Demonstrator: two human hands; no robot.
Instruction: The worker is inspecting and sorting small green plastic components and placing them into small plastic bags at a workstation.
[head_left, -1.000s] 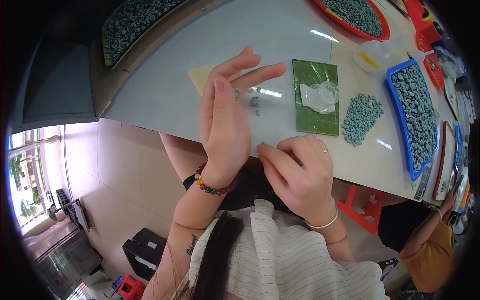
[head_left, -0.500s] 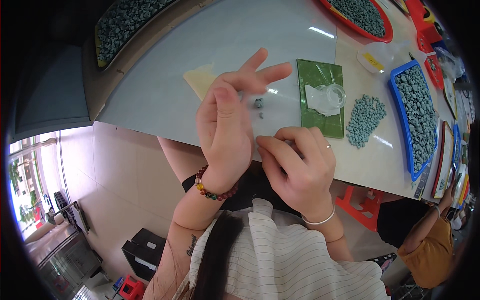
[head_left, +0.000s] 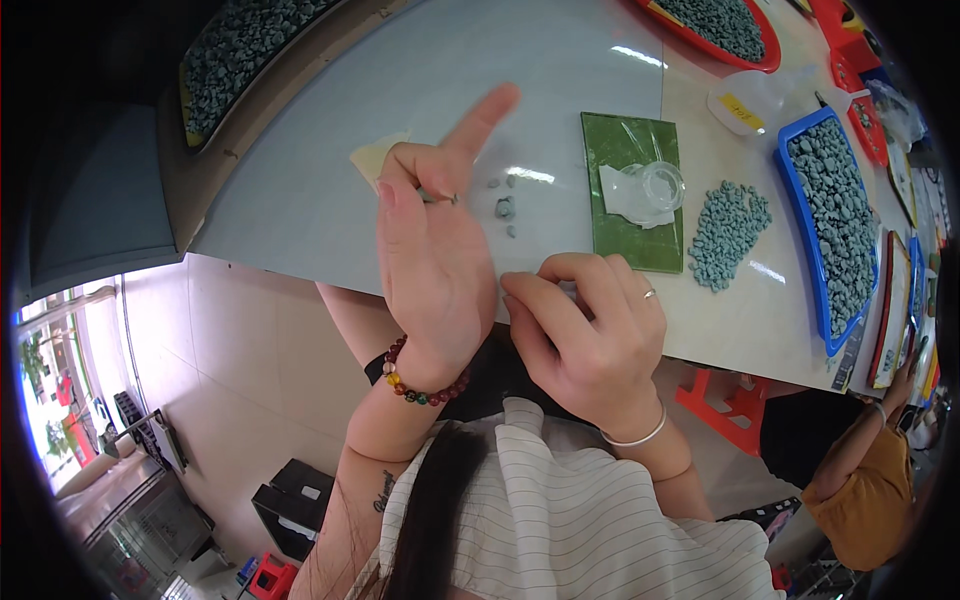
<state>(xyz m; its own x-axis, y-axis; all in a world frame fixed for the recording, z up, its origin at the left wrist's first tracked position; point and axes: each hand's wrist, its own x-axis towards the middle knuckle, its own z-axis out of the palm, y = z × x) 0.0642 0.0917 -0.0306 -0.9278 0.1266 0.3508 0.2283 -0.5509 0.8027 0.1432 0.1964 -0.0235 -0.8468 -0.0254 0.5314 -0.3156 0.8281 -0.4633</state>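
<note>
My left hand [head_left: 435,240] is raised over the table edge, palm showing, index finger stretched out and the other fingers curled. A tiny green stone [head_left: 454,199] shows at the curled fingertips. Just right of that hand, several small green stones [head_left: 505,208] lie loose on the grey tabletop. My right hand [head_left: 590,325] is at the table's front edge, thumb and index finger pinched together; whatever is between them is hidden. Behind the left hand lies a pale yellow piece of paper [head_left: 372,160].
A green mat [head_left: 635,253] bears a clear round container [head_left: 663,187] and white paper. To its right are a pile of green stones [head_left: 730,235] and a blue tray of stones [head_left: 838,220]. Further back stands a red tray [head_left: 770,62]. A person in a mustard top [head_left: 860,500] sits at right.
My left hand has drawn slightly left and its fingers, except the index, have curled in. More of the loose stones now show. My right hand keeps its pinch.
</note>
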